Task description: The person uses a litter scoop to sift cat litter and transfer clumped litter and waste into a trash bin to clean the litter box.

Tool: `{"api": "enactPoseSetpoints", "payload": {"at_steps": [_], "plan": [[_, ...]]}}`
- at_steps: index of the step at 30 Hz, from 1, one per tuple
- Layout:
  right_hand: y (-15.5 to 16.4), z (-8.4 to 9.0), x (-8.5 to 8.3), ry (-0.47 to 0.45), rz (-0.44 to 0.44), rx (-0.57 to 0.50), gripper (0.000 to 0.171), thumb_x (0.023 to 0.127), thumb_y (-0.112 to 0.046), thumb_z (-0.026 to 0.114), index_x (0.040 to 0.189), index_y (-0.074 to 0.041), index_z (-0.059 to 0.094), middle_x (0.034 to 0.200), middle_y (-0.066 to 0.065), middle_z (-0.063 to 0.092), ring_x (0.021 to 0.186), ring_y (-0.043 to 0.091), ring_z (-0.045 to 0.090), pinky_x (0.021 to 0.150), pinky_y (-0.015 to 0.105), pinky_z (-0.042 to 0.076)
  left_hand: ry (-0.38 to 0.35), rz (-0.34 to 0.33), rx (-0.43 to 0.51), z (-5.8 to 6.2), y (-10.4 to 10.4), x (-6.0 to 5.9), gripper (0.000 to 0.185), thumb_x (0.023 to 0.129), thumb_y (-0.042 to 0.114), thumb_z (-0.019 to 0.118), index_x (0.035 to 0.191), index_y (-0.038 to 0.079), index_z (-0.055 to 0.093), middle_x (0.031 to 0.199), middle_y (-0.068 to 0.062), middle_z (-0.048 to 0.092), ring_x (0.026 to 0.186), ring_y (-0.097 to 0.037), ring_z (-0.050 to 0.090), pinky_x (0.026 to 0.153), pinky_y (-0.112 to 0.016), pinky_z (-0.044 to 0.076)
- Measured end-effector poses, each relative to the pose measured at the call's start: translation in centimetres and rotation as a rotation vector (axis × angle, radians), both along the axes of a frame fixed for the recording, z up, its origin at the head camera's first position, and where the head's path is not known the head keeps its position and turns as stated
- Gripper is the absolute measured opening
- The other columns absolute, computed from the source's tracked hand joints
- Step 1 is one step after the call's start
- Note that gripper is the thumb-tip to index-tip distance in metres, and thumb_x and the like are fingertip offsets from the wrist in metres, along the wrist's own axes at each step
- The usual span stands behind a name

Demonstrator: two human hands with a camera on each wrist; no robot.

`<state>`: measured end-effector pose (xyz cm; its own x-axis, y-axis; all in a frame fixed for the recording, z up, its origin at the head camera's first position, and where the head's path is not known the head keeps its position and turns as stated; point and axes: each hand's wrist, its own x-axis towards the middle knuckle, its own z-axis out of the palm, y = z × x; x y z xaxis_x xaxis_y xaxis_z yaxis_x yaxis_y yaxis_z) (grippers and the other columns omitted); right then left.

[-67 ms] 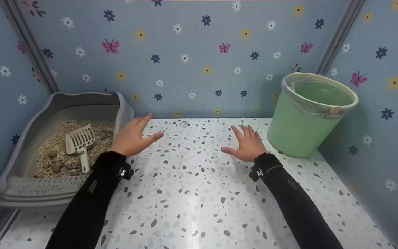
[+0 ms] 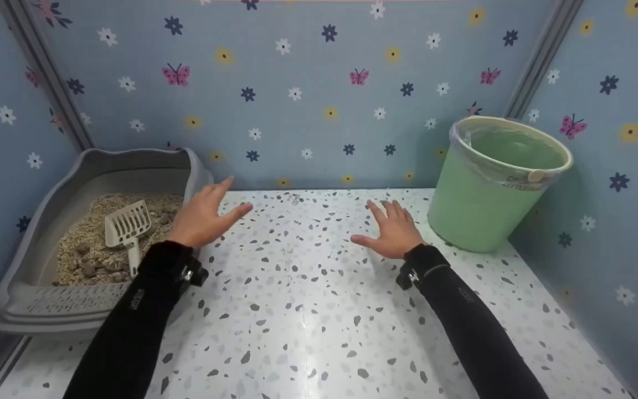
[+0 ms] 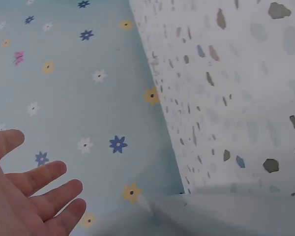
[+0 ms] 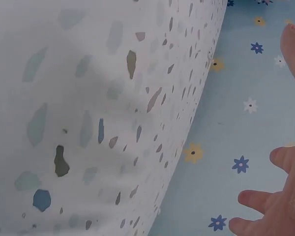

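My left hand point(image 2: 201, 216) is held with fingers spread, overlapping the right side of a grey litter box point(image 2: 25, 260) in the head view. Inside the box, a beige slotted litter scoop point(image 2: 128, 224) lies on clumpy tan litter point(image 2: 89, 249), its handle end partly behind my left sleeve. My right hand point(image 2: 396, 230) is spread too, left of a green trash bin point(image 2: 477, 205) lined with a clear bag. Neither hand holds anything. In the left wrist view the left fingers point(image 3: 49, 179) are extended; the right wrist view shows the right fingers point(image 4: 258, 200) apart.
A white speckled tabletop point(image 2: 302, 299) spreads beneath both arms. Blue flowered panels point(image 2: 308, 72) stand behind and at both sides, joined by grey corner posts point(image 2: 543, 55). The litter box is against the left panel, the bin near the back right corner.
My left hand has shifted slightly left and up, farther over the litter box's side, and its sleeve now covers more of the scoop handle. The right hand has barely moved.
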<state>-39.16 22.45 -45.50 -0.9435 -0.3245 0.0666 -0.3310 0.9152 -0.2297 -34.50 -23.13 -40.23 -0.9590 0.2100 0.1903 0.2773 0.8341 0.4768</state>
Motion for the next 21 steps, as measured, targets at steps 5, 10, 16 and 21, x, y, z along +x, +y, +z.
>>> {"api": "enactPoseSetpoints", "payload": {"at_steps": [5, 10, 16, 21], "plan": [[-2.6, 0.5, 0.6, 0.002, 0.042, -0.094, 0.110, 0.101, -0.082, 0.059, 0.179, -0.014, 0.021, 0.177, 0.028, 0.027, 0.165, 0.048, 0.024, 0.131, 0.067, 0.024, -0.021, 0.078, 0.072, 2.4, -4.3, 0.7, 0.104, 0.109, 0.077, 0.049, 0.178, 0.006, 0.019, 0.174, -0.033, 0.031, 0.156, -0.055, 0.035, 0.123, -0.076, 0.028], [-6.1, 0.6, 1.5, -0.053, 0.086, -0.216, 0.107, 0.102, -0.080, 0.061, 0.178, -0.014, 0.024, 0.177, 0.024, 0.031, 0.162, 0.043, 0.034, 0.129, 0.060, 0.034, -0.038, 0.171, 0.088, 3.2, -10.1, 1.8, 0.103, 0.111, 0.073, 0.047, 0.176, -0.001, 0.016, 0.170, -0.040, 0.027, 0.153, -0.062, 0.030, 0.120, -0.079, 0.027], [-11.1, 0.5, 3.0, -0.143, 0.149, -0.336, 0.104, 0.103, -0.079, 0.060, 0.178, -0.016, 0.026, 0.178, 0.020, 0.033, 0.160, 0.039, 0.039, 0.128, 0.057, 0.036, -0.033, 0.348, 0.073, 2.9, -16.6, 3.3, 0.110, 0.112, 0.073, 0.042, 0.171, -0.013, 0.008, 0.163, -0.053, 0.015, 0.150, -0.071, 0.019, 0.118, -0.084, 0.021], [-15.3, -0.2, 4.8, -0.222, 0.196, -0.395, 0.105, 0.100, -0.079, 0.064, 0.177, -0.016, 0.029, 0.177, 0.015, 0.037, 0.159, 0.035, 0.043, 0.128, 0.054, 0.037, -0.068, 0.479, 0.013, 1.7, -19.5, 4.5, 0.116, 0.111, 0.074, 0.046, 0.165, -0.022, 0.009, 0.150, -0.064, 0.016, 0.139, -0.078, 0.020, 0.115, -0.087, 0.021]]}}
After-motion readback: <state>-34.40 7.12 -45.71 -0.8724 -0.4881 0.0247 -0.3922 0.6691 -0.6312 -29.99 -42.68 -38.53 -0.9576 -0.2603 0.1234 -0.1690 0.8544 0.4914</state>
